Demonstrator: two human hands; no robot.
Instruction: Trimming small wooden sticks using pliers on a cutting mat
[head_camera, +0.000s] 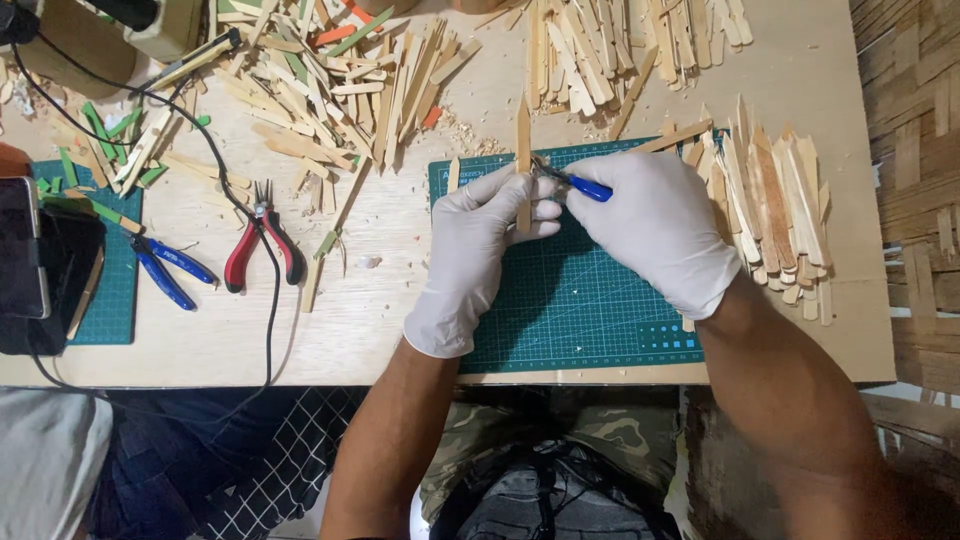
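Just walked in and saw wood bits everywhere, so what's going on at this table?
A person in white gloves works over a green cutting mat. The left hand holds a thin wooden stick upright on the mat, while the right hand presses a blue-handled blade against it. Piles of similar sticks lie around; red-handled pliers sit unused to the left.

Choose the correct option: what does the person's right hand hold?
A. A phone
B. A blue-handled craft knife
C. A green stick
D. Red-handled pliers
B: the right hand grips a blue-handled craft knife, its blade against the wooden stick held by the left hand.
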